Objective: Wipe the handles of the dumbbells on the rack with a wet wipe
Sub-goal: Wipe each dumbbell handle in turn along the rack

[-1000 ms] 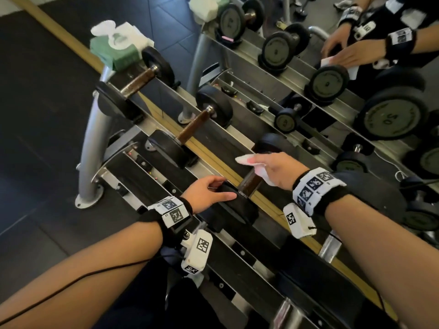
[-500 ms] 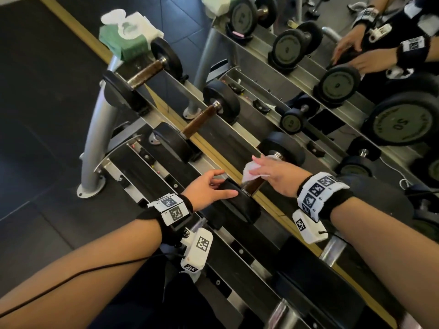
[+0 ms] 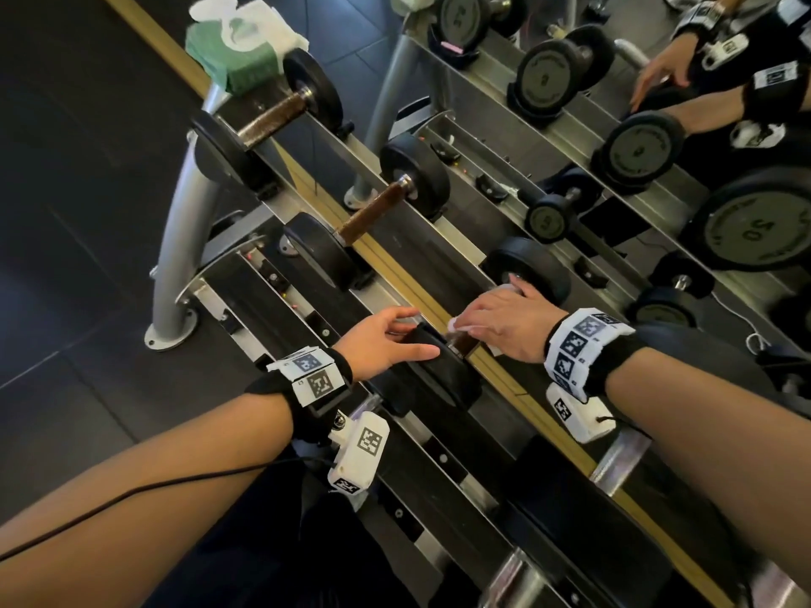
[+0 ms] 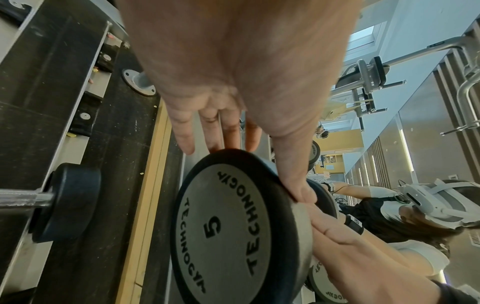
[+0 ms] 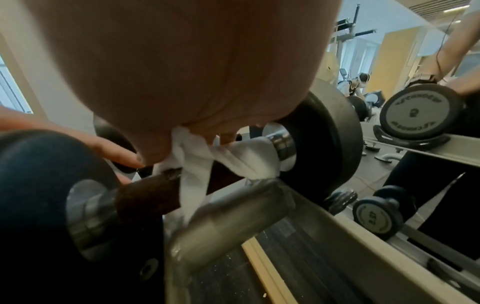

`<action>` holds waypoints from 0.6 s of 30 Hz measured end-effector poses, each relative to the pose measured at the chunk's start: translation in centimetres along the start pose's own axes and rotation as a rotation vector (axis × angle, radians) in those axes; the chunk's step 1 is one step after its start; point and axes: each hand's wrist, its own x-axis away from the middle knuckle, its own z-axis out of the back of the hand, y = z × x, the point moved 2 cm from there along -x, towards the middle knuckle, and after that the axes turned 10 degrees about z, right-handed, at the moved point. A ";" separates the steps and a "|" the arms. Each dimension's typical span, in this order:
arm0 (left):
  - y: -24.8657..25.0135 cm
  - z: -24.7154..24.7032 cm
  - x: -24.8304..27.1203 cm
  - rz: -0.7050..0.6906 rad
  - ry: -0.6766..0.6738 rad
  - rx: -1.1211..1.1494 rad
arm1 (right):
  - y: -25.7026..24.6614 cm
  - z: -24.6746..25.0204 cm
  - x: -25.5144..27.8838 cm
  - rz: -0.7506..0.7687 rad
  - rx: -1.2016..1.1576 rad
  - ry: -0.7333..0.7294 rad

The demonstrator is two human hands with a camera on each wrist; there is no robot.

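The right hand [image 3: 504,324] is curled over the wet wipe [image 5: 241,158], wrapping it round the brown handle [image 5: 150,197] of the third dumbbell [image 3: 443,379] from the green wipe pack [image 3: 239,50]. In the right wrist view the wipe is bunched toward the far weight head, with a loose strip hanging down past the handle. The left hand [image 3: 382,344] lies with straight fingers on the near weight head [image 4: 223,226], thumb along its rim, steadying it. Two more dumbbells sit between this one and the pack, on the rack [image 3: 439,458]. The risk, judging from here: the hanging strip could snag on the rack's rail below, or the bunched wipe could skip the bare stretch of handle nearer the left hand.
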 end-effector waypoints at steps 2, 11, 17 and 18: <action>0.1 0.0 0.0 -0.004 0.000 -0.013 | 0.6 0.3 0.0 0.027 0.078 0.056; 0.1 0.1 -0.3 -0.016 -0.001 -0.022 | -0.5 -0.3 0.0 -0.041 -0.162 -0.039; 0.1 0.1 -0.4 -0.013 -0.006 -0.022 | 0.8 0.3 0.6 -0.046 -0.030 0.074; 0.0 0.1 -0.5 -0.014 -0.008 -0.021 | 0.8 0.0 0.6 -0.053 -0.031 0.105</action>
